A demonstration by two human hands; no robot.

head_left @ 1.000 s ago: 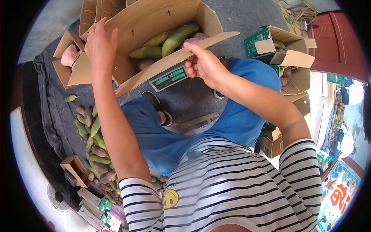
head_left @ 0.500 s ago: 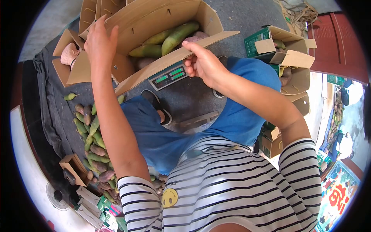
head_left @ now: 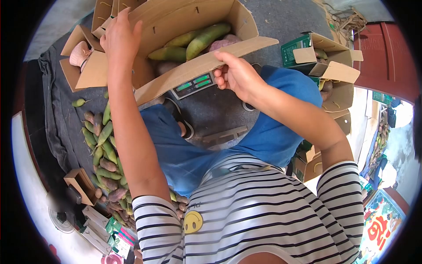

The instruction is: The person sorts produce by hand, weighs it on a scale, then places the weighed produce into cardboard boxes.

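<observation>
In front of me a large cardboard box (head_left: 193, 19) stands with its top flaps up, over a scale (head_left: 192, 86) with lit green displays. Inside it lie several long green radishes (head_left: 207, 40) and some reddish roots (head_left: 225, 42). My right hand (head_left: 237, 77) grips the near flap, thumb on top and fingers curled below. At the box's left end is my left hand (head_left: 121, 39), its thumb apart from its outstretched fingers against the cardboard. Nothing shows between that thumb and the fingers, though some fingertips are hard to make out.
A pile of green and reddish roots (head_left: 107, 169) covers the floor to my left. A small open carton (head_left: 91, 74) with a pink netted item (head_left: 80, 55) stands beyond it. More open boxes (head_left: 327, 55) line my right side. A fan (head_left: 61, 218) stands at lower left.
The view has shifted slightly, so the box and both hands appear a little further right. Both hands keep nearly the same pose at the box.
</observation>
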